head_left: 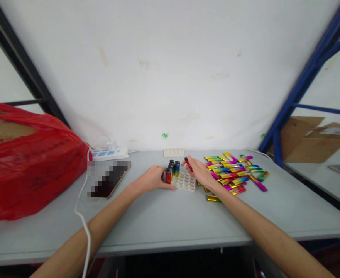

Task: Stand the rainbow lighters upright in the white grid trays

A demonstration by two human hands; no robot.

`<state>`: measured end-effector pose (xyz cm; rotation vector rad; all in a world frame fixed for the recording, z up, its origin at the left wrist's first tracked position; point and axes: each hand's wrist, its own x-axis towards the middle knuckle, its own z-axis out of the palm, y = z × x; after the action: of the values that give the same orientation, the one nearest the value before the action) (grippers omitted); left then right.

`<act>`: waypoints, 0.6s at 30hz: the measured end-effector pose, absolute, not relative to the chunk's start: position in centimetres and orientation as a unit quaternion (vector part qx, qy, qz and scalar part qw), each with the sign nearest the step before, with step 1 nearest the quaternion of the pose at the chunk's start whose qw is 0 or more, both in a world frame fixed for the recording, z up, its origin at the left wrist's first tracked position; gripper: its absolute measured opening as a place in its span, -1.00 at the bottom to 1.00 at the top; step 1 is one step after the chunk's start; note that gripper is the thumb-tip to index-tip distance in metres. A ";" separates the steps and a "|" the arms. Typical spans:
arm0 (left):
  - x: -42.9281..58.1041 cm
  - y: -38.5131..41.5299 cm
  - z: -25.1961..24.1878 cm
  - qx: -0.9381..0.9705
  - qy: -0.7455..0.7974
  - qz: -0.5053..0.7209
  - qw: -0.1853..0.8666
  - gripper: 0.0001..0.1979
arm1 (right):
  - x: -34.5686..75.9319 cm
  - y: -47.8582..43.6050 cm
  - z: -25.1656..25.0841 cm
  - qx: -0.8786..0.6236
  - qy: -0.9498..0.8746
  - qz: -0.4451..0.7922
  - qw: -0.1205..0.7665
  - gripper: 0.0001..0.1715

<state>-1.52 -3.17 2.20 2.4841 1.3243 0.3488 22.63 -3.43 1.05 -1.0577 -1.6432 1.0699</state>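
Observation:
A small white tray with rows of holes (188,183) lies on the table before me. Several shiny lighters with black tops, among them a red lighter (168,176) and a blue lighter (177,170), stand upright in its left part. My left hand (154,178) grips the tray's left end, thumb along the near side and fingers beside the standing lighters. Over the tray's right part, my right hand (199,170) pinches a dark red lighter (188,163), held tilted. Just right of that hand lies a loose pile of metallic, many-coloured lighters (230,170).
Another white tray (173,152) rests against the wall. On the left are a phone (110,181), a power strip (109,153), a red plastic bag (36,166) and a white cable (81,216) crossing my left forearm. A cardboard box (311,143) stands beyond the blue frame (300,88).

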 end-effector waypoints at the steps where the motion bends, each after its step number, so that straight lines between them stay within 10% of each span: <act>1: -1.5 -3.2 2.2 0.866 0.461 0.121 0.151 -0.40 | 22.6 -3.6 1.2 -0.427 -0.691 0.389 0.434 -0.22; 7: -1.6 -3.2 2.0 0.864 0.456 0.132 0.166 -0.41 | 22.7 -4.5 2.0 -0.391 -0.805 0.135 0.426 -0.42; 18: -1.6 -3.3 1.9 0.865 0.458 0.143 0.149 -0.46 | 22.9 -4.7 1.9 -0.398 -0.822 0.201 0.355 -0.57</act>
<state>-1.57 -3.28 1.92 2.4859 1.3170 0.4123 22.89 -4.67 1.87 -1.0280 -2.1229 0.5206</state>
